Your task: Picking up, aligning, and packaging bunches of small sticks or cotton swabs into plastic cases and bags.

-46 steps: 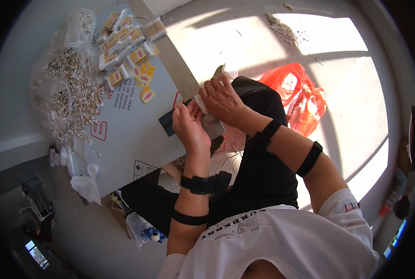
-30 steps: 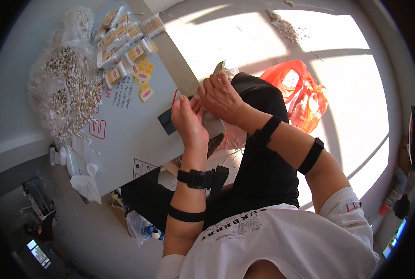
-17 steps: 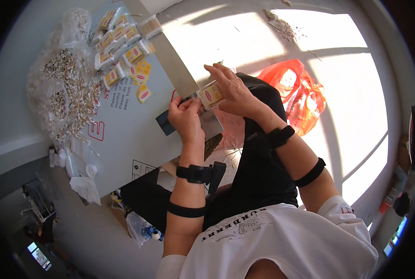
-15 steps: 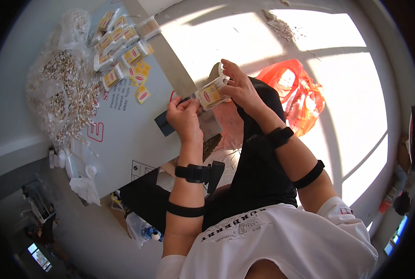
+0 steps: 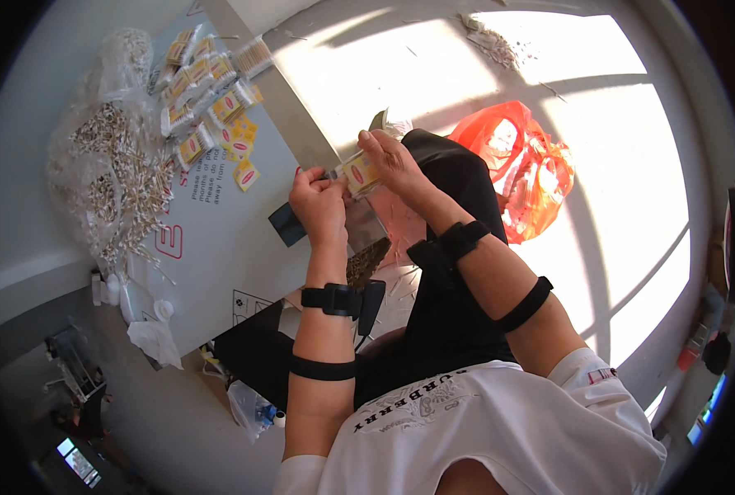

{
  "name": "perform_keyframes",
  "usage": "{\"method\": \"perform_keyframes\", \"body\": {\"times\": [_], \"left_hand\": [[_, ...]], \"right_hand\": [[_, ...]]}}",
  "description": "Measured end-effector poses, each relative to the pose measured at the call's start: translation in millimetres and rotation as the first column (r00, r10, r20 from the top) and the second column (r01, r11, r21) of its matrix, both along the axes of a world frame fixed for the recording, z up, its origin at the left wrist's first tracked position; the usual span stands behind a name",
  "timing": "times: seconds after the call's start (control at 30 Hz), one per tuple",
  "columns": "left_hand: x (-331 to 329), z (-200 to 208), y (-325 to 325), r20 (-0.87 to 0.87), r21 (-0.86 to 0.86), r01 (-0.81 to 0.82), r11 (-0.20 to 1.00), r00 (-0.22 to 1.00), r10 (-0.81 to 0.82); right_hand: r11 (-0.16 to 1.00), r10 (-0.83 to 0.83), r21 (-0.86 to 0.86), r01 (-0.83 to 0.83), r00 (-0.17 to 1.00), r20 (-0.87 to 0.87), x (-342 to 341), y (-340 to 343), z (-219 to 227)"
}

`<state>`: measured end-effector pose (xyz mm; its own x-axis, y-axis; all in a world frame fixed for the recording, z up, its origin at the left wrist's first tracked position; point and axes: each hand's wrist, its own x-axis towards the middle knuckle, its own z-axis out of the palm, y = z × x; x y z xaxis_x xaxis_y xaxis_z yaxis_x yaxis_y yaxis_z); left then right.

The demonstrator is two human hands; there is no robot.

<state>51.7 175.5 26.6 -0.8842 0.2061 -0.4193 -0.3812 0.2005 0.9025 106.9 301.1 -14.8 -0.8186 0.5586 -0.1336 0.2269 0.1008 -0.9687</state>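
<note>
Over the right edge of the table, both hands are at a clear packet of cotton swabs point(image 5: 356, 176) with a yellow label. My left hand point(image 5: 321, 208) pinches its left end between thumb and fingers. Wrapped over the other end is my right hand point(image 5: 395, 167), its fingers covering that side of the packet. Just below my left hand, a dark blue block point(image 5: 287, 225) sits at the table's edge. Similar filled packets point(image 5: 192, 78) lie heaped farther off on the table, beside several loose yellow cards point(image 5: 246, 175).
A large clear bag of loose cotton swabs point(image 5: 116, 165) covers the table's left side. White tissue point(image 5: 154, 342) hangs at the near corner. A red plastic bag point(image 5: 536, 177) stands on the sunlit floor to the right, with scattered swabs point(image 5: 491, 43) beyond it.
My right hand has come in leftward and closed down over the packet's right end, hiding more of it. The left hand keeps its pinch, shifted slightly left.
</note>
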Motion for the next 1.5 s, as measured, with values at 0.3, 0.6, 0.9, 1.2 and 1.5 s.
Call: {"method": "perform_keyframes", "body": {"times": [0.3,0.6,0.9,1.2,1.5], "left_hand": [[3,4,-1,0.026,0.071,-0.015,0.997,1.000,0.013],[6,6,-6,0.003,0.116,0.017,0.993,1.000,-0.018],[17,34,-16,-0.432,0.117,0.275,0.954,0.879,-0.200],[29,121,-35,-0.734,-0.293,0.621,0.727,0.341,-0.588],[52,136,-81,-0.824,-0.282,0.593,0.754,0.252,-0.507]], "right_hand": [[0.853,-0.156,0.520,0.036,0.970,0.188,1,-13,34],[0.859,-0.213,0.486,0.164,0.976,0.047,7,11,9],[0.737,0.030,-0.670,0.089,0.986,0.164,37,54,56],[0.392,0.344,-0.850,-0.352,0.913,-0.219,37,-7,57],[0.380,0.572,-0.778,-0.501,0.788,-0.229,51,-51,77]]}}
